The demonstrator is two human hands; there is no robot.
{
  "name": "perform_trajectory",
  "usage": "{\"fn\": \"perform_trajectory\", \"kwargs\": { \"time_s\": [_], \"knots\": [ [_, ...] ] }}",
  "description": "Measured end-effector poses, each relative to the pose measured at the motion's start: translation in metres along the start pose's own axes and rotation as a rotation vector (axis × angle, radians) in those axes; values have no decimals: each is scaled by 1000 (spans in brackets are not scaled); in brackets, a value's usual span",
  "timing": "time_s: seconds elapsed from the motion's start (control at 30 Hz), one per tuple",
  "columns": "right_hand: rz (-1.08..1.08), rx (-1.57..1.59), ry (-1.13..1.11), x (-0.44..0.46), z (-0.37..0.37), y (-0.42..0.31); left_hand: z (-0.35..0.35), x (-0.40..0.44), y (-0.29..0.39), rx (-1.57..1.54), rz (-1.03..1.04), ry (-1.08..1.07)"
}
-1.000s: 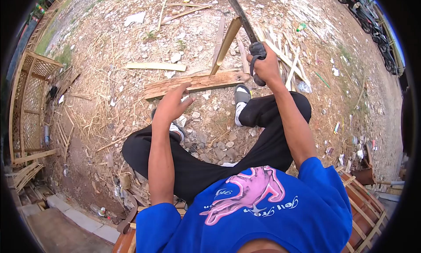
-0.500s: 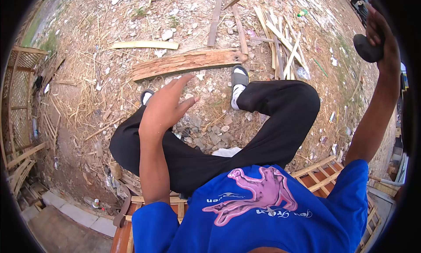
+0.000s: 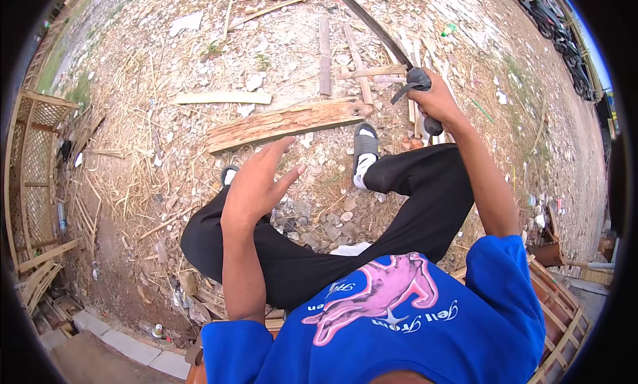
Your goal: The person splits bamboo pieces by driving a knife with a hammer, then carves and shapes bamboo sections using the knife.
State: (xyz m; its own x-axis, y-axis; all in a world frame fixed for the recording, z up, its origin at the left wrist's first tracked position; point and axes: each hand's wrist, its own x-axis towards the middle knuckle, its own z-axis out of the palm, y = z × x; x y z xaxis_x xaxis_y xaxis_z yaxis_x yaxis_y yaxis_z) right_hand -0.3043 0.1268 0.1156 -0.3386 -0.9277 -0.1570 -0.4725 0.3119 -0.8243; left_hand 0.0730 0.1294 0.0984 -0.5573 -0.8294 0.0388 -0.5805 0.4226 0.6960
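My right hand (image 3: 435, 105) is wrapped round the black handle of a machete (image 3: 375, 26), whose long dark blade points up and left over the ground. My left hand (image 3: 256, 188) is raised above my left leg, its fingers apart and nothing in it. Just beyond it a thick, rough wooden beam (image 3: 286, 125) lies across the ground in front of my feet. A short wooden piece (image 3: 374, 71) is beside the blade near the handle, above a thin strip on the ground; whether the blade touches it I cannot tell.
A pale flat strip (image 3: 222, 98) and a grey plank (image 3: 324, 55) lie beyond the beam. Thin wood strips (image 3: 417, 55) are piled behind my right hand. A lattice panel (image 3: 36, 178) stands at the left; motorcycles (image 3: 555, 35) are at the upper right.
My right hand has come down and inward from high at the right, bringing the machete back into view. The wooden piece upright on the beam a second ago no longer stands there. My left hand stays open.
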Motion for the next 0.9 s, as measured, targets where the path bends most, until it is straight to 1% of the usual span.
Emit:
{"fn": "perform_trajectory", "kwargs": {
  "time_s": [0.1,0.13,0.17,0.2,0.23,0.33,0.4,0.47,0.5,0.53,0.6,0.63,0.7,0.73,0.77,0.8,0.83,0.87,0.9],
  "knots": [
    [-19,53,36,-1,16,2,14,-9,-8,-17,-49,-130],
    [-21,57,44,-1,18,1,24,-7,-17,28,-18,-120],
    [41,90,12,-9,18,-4,34,-6,-27,71,8,-105],
    [42,109,-18,-13,19,-7,38,-5,-28,111,28,-90],
    [43,113,-32,-22,20,-8,44,0,-26,142,-14,-105],
    [32,168,-70,-43,22,-27,69,35,-17,41,42,15],
    [5,211,-88,-55,29,-37,103,68,-16,4,231,195],
    [-31,247,-102,-67,39,-41,120,106,3,-167,311,330],
    [18,363,-160,-74,41,-46,125,120,7,-254,361,396],
    [56,335,-196,-80,43,-53,127,127,6,-269,394,333],
    [12,368,-184,-83,46,-44,131,135,10,-309,448,192],
    [-3,347,-183,-86,45,-45,136,130,14,-590,334,128],
    [-38,313,-161,-94,43,-45,137,123,11,-471,358,191],
    [-106,288,-130,-97,46,-40,140,119,8,-442,391,281],
    [-242,263,-74,-94,53,-31,140,115,5,-426,418,316],
    [-314,264,-37,-92,58,-27,137,111,6,-444,404,322],
    [-354,264,-19,-93,60,-25,128,103,13,-418,368,272],
    [-307,288,-50,-98,57,-33,120,96,19,-396,341,232],
    [-311,222,-90,-100,51,-39,113,88,22,-368,299,191]
  ]
}}
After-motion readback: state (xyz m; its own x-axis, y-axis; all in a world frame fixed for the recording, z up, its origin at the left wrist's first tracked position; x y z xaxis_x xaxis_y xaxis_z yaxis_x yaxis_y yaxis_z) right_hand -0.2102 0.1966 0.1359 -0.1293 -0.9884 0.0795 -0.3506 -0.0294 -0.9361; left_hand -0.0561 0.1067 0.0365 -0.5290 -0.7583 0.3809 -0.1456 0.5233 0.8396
